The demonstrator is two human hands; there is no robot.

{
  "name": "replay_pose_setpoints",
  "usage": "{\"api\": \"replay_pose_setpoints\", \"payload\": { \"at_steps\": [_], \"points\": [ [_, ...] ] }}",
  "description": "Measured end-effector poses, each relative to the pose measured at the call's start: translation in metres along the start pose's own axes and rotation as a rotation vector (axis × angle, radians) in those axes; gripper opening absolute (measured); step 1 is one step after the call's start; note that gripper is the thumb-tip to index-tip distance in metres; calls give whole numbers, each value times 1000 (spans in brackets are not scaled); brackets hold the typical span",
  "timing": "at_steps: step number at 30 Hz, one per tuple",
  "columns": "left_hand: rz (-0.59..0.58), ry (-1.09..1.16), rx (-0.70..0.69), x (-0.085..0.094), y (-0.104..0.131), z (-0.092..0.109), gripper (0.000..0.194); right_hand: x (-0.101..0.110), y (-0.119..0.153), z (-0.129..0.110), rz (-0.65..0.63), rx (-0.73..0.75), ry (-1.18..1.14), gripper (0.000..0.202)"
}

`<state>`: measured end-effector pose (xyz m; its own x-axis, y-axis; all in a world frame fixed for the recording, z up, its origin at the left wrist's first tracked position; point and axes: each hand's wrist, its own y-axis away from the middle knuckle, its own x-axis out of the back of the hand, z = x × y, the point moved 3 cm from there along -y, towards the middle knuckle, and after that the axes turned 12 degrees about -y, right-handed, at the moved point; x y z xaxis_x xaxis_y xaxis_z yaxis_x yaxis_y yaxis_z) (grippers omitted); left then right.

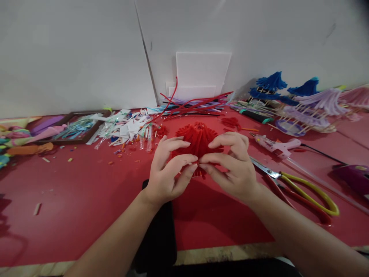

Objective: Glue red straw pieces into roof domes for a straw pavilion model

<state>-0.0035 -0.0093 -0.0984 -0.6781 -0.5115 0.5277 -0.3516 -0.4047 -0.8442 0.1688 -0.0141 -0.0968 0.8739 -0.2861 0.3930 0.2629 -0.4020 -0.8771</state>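
Observation:
Between my two hands is a round red fuzzy piece (198, 134), made of many pipe cleaners fanning down from a centre, above the red table. My left hand (173, 169) pinches the piece's near lower edge with thumb and index finger. From the other side, my right hand (230, 165) pinches the same edge, its fingertips almost meeting the left ones. Its far side and underside are hidden. Scissors (276, 175) with yellow and red handles lie beside my right wrist. Under my left wrist is a black flat object (161, 231).
Loose pipe cleaners (198, 105) lie at the back before white boards (201, 69). Paper scraps (129, 127) and a brown tray (98, 132) are at the left. A glue gun (278, 146) with its cord, and blue (271, 82) and lilac roofed models (323, 102), stand right.

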Motion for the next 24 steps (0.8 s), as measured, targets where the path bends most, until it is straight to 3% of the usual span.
{"api": "replay_pose_setpoints", "payload": {
  "at_steps": [3, 19, 24],
  "points": [
    [18, -21, 0, -2, 0, 0, 11, 1, -1, 0, 6, -46, -4, 4],
    [20, -4, 15, -1, 0, -2, 9, 8, -2, 7, 12, 73, 5, 7],
    [33, -15, 8, -1, 0, -1, 11, 8, -2, 8, 35, 40, -19, 9]
  ]
}}
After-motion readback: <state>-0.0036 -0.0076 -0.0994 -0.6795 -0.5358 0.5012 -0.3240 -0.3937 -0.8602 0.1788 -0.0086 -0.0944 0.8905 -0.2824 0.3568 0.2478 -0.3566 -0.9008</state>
